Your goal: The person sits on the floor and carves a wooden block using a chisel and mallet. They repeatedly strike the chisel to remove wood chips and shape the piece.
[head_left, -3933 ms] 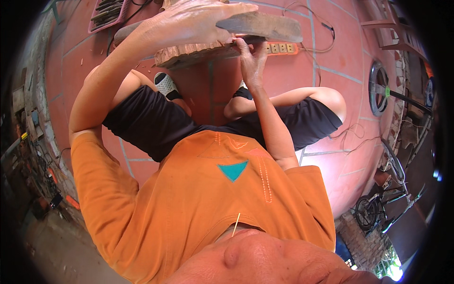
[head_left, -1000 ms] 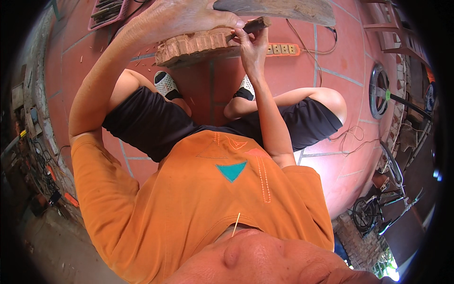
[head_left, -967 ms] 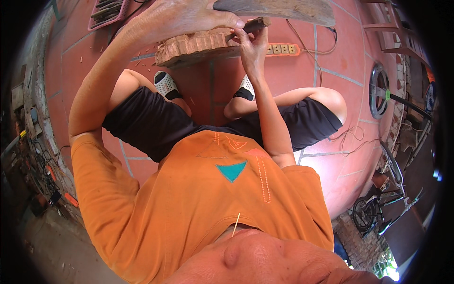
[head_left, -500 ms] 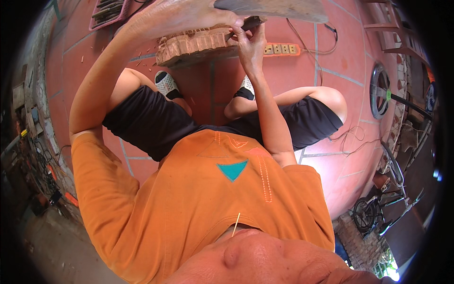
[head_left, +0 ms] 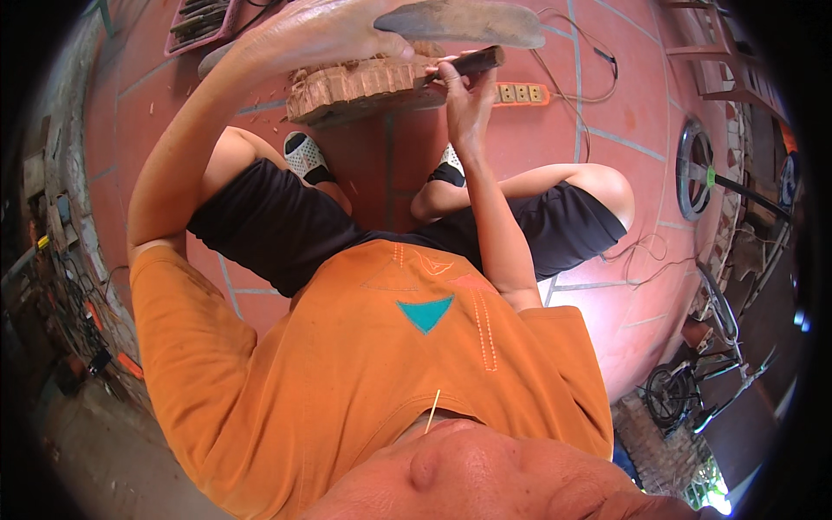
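Observation:
At the top of the view my left hand (head_left: 342, 39) is closed round a broad-bladed knife (head_left: 468, 23), its thumb stretched toward the right. The wide grey-brown blade reaches out flat past the knuckles; most of the fingers are hidden. My right hand (head_left: 469, 104) pinches a short dark stick (head_left: 477, 61), tilted up to the right, at the right end of a chopping block (head_left: 355, 91). This thick wooden block has rough, ridged sides and lies just beyond my feet. The blade is above and beyond the stick, apart from it.
An orange power strip (head_left: 523, 94) with a cable lies right of the block. A pink basket (head_left: 204, 26) of dark flat pieces stands at the far left. Wood chips dot the tiled floor (head_left: 624, 113). A round-based stand (head_left: 696, 169) and a bicycle (head_left: 685, 386) are at right.
The knife has moved left and slightly down, away from the stick. My right hand has shifted a little right and toward me, and more of the stick shows.

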A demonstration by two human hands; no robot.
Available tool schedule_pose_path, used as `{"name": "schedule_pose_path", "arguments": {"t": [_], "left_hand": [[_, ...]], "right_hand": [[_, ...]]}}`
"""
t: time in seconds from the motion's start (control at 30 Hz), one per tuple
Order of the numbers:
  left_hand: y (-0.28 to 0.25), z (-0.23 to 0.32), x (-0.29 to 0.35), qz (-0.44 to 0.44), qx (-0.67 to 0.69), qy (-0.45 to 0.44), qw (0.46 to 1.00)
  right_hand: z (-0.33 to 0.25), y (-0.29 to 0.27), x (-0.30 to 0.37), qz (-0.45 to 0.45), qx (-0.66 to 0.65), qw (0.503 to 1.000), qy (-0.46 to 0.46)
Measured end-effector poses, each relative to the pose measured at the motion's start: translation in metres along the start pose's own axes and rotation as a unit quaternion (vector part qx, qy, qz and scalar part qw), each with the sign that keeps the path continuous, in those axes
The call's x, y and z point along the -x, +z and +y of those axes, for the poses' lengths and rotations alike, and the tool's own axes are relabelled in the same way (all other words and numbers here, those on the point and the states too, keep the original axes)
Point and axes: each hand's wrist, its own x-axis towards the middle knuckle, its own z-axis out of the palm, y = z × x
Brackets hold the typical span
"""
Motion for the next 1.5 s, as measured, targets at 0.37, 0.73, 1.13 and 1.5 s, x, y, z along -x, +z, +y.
{"name": "schedule_pose_path", "arguments": {"t": [0.37, 0.73, 1.13, 1.5], "left_hand": [[-0.001, 0.006, -0.007, 0.089, 0.055, -0.006, 0.995], [0.014, -0.022, -0.005, 0.034, 0.014, 0.043, 0.998], [0.025, -0.028, -0.013, 0.029, -0.023, 0.062, 0.997], [0.0, -0.015, 0.001, 0.115, 0.249, -0.031, 0.961]], "right_hand": [[0.0, 0.008, -0.022, 0.005, -0.028, 1.0, -0.001], [0.008, 0.017, -0.034, -0.009, 0.099, 0.993, -0.067], [-0.003, 0.021, -0.032, -0.024, 0.057, 0.998, -0.03], [0.006, -0.012, -0.032, 0.021, -0.09, 0.99, 0.107]]}}
